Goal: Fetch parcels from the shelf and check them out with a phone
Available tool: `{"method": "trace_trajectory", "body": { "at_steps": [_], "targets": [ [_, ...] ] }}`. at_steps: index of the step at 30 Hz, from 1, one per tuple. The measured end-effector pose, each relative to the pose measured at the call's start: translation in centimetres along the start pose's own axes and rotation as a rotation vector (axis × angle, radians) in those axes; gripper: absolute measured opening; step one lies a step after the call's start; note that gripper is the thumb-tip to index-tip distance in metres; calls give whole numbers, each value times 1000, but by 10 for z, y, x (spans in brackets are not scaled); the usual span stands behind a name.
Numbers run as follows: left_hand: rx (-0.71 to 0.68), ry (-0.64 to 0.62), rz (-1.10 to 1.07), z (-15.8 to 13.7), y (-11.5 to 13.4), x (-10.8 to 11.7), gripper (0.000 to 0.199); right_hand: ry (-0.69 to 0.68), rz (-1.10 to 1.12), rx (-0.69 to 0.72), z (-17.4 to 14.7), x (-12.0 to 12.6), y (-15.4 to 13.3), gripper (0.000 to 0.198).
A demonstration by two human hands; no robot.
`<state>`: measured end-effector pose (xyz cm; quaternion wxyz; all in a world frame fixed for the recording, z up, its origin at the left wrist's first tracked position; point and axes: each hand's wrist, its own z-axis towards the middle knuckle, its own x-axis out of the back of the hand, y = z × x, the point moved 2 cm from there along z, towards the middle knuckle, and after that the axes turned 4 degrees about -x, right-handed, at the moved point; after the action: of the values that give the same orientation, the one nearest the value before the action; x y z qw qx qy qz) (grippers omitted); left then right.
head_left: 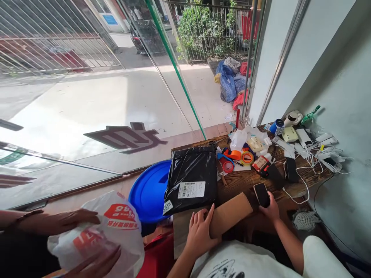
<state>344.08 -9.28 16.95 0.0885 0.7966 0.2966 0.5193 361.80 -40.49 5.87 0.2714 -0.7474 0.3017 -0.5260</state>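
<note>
My left hand [199, 231] lies at the near end of a brown cardboard box [232, 214], touching it, fingers spread. Under that hand is a flat brown cardboard surface [180, 235]. Just beyond my fingertips sits a black plastic-wrapped parcel [193, 173] with a white label. A smartphone [261, 195] with a dark screen is gripped in my right hand [271, 208], close to the table's front edge. The underside of the phone is hidden.
Another person's hands [72, 222] hold a white plastic bag [124, 231] at left. A blue round lid [147, 189] lies beside the parcel. The wooden table [232, 189] carries tape rolls [247, 157], a tape dispenser [261, 165], cables [310, 162] and a bottle [310, 115]. Glass [116, 96] stands beyond.
</note>
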Motion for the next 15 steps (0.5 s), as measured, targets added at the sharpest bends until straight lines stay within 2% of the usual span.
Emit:
{"method": "trace_trajectory", "body": {
  "at_steps": [3,5,10,13,15],
  "targets": [
    [-9,2,-6,8,-4,8,112,37,225,-55,-10,13,-2,73],
    [-13,9,-18,16,-10,16,110,14,384,-68,-18,19,-10,69],
    [-57,-7,-40,40,-26,32,102,-233,748,-49,-38,25,-45,54],
    [-81,-33,-50,50,-33,35,104,-387,859,-58,-51,25,-62,51],
    [-76,-46,-57,55,-36,35,105,-459,886,-71,-58,24,-69,56]
  ]
}}
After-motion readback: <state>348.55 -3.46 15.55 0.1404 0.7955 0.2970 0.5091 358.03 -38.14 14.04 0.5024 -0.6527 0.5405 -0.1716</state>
